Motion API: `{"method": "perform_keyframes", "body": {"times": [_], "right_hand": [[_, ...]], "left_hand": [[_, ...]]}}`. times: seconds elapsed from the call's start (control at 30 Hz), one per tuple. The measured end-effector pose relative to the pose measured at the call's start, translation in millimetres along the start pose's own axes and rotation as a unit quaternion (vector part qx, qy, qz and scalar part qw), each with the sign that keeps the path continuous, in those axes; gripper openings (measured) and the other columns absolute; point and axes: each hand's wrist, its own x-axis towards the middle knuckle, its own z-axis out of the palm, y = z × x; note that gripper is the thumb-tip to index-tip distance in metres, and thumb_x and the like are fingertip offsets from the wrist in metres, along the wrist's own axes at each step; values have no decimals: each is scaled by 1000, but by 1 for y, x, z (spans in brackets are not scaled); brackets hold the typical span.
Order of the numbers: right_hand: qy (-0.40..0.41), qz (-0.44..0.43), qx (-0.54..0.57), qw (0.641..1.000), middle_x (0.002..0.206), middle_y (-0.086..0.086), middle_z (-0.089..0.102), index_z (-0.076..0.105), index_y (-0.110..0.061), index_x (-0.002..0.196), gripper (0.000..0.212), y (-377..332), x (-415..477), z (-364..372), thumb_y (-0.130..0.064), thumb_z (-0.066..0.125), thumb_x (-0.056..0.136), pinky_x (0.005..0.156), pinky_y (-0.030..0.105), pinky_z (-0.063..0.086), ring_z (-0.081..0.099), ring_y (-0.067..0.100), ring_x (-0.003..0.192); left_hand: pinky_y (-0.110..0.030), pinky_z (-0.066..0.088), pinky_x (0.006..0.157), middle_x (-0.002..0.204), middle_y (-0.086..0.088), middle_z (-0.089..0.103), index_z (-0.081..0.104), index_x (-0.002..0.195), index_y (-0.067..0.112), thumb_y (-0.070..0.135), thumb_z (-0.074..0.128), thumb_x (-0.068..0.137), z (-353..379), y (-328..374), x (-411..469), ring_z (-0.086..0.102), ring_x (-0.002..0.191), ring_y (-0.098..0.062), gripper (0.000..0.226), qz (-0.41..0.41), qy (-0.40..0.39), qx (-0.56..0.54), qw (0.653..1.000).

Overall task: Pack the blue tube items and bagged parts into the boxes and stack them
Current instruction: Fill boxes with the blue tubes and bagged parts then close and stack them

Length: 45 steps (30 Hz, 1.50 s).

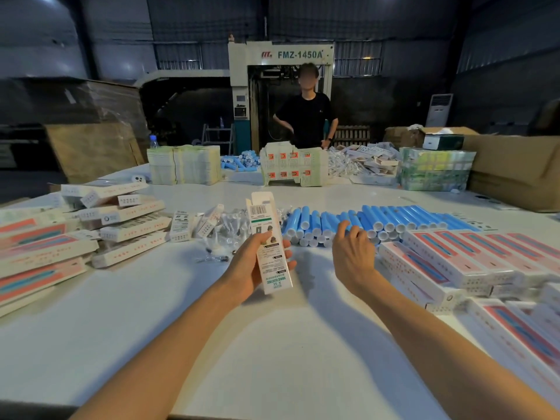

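Both arms reach over the white table (272,344). Left hand (257,262) grips a box (269,237), held upright with its top flap open. Right hand (351,253) is open with loose fingers, at the blue tubes (378,219) — it is the nearer hand. They lie in a row pointing away, caps toward us. Bagged parts (227,228) just left of the box are blurry — hard to count.

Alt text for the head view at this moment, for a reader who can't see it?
A person's left hand holds an open-topped white box over a white table while the right hand touches a row of blue tubes. Bagged parts lie behind the box, more boxes are piled on both sides, and another person stands across the table.
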Motion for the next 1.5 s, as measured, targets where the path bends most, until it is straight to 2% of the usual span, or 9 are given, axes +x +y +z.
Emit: {"method": "perform_keyframes", "body": {"times": [0.1,0.23,0.37,0.53,0.83,0.97,1.1,1.23,1.5], "right_hand": [[26,32,253,967,107,11,63,49,-4,125,29,7,9,-25,-28,39,112,67,43,44,58,33,91],[-13,32,644,764,107,5,64,59,-17,105,28,9,15,-79,-37,40,111,68,32,43,53,17,84],[44,-33,756,652,113,0,69,57,-6,124,29,5,11,-112,-31,48,111,82,27,44,58,9,93],[53,-127,827,545,127,17,57,27,-11,142,45,-6,11,-129,-4,54,106,99,45,58,74,31,104],[9,-132,711,691,123,18,61,4,-45,159,102,-18,27,-114,-2,71,96,92,45,62,73,28,104],[-29,-164,627,761,107,23,67,18,-43,153,90,-14,35,-115,-9,74,92,62,19,58,71,22,90],[-14,-168,578,798,109,20,69,28,-31,141,68,-14,36,-117,-12,70,93,74,43,63,69,33,93],[34,-223,464,857,112,-1,59,48,-17,133,34,-26,23,-94,-27,60,102,79,35,55,60,17,93],[108,-136,501,848,114,3,64,61,-12,124,22,-55,35,-31,-12,50,106,88,43,54,60,20,101]], "left_hand": [[-50,65,87,120,-19,77,54,143,13,34,57,102,2,4,-3,77,102,-33,46,-17,-21,9,1000],[-48,64,91,132,-22,72,57,142,10,28,68,99,2,2,-7,72,120,-42,48,2,-73,88,993],[-53,62,98,130,-19,74,61,141,8,26,75,98,1,-1,-9,72,119,-42,49,23,-89,158,983],[-44,64,86,123,-16,78,68,134,9,24,82,91,2,1,-10,77,108,-40,48,50,-46,189,980],[-50,65,90,123,-19,77,69,132,12,29,84,91,0,1,-10,76,109,-43,47,52,-56,178,981],[-45,65,87,125,-16,76,66,135,15,34,82,93,1,0,-10,76,110,-41,49,56,-64,184,979],[-52,62,96,126,-13,76,65,137,24,41,78,94,2,-3,-9,75,112,-38,48,60,-61,198,976],[-43,64,90,118,-11,78,71,124,40,44,75,95,1,-4,-8,77,107,-33,30,65,-38,194,978],[-34,60,66,99,-9,80,67,123,28,39,66,102,-20,-11,4,78,79,-21,24,131,137,169,967]]}}
